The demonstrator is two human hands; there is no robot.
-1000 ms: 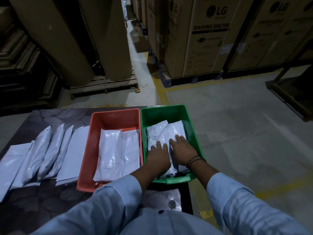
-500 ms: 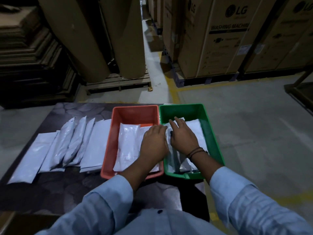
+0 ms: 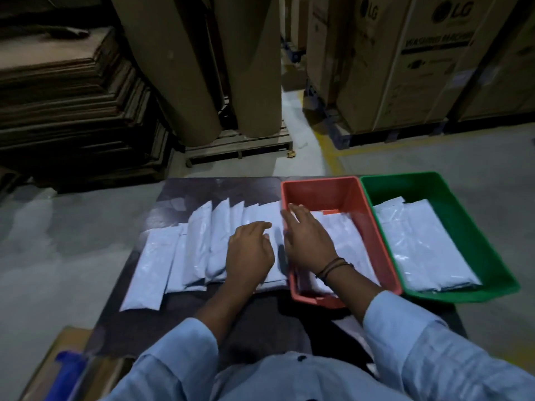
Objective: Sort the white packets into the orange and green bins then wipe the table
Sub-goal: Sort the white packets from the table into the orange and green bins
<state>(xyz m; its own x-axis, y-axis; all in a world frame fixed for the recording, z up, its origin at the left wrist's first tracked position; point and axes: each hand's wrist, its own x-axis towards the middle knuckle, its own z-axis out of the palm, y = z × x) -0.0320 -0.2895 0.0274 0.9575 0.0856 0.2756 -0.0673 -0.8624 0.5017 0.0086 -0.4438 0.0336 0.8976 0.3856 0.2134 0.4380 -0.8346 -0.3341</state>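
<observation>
a: how far along was the sorting?

b: partway, i'd judge. some white packets lay in the orange bin (image 3: 341, 192) and more in the green bin (image 3: 451, 215), but a row of white packets (image 3: 199, 244) lay overlapping on the table (image 3: 139, 328), left of the bins. no wiping looked done.

a: and the hands?

b: the left hand (image 3: 250, 253) hovered over the row, fingers loosely curled, pinching nothing i could see. the right hand (image 3: 307, 241), fingers spread, was over the orange bin's near-left edge.

a: anything unclear?

b: contact under either palm was hidden, and motion blur softened everything.

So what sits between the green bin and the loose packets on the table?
The orange bin, holding packets, with the right hand over its left rim, in the head view.
</observation>
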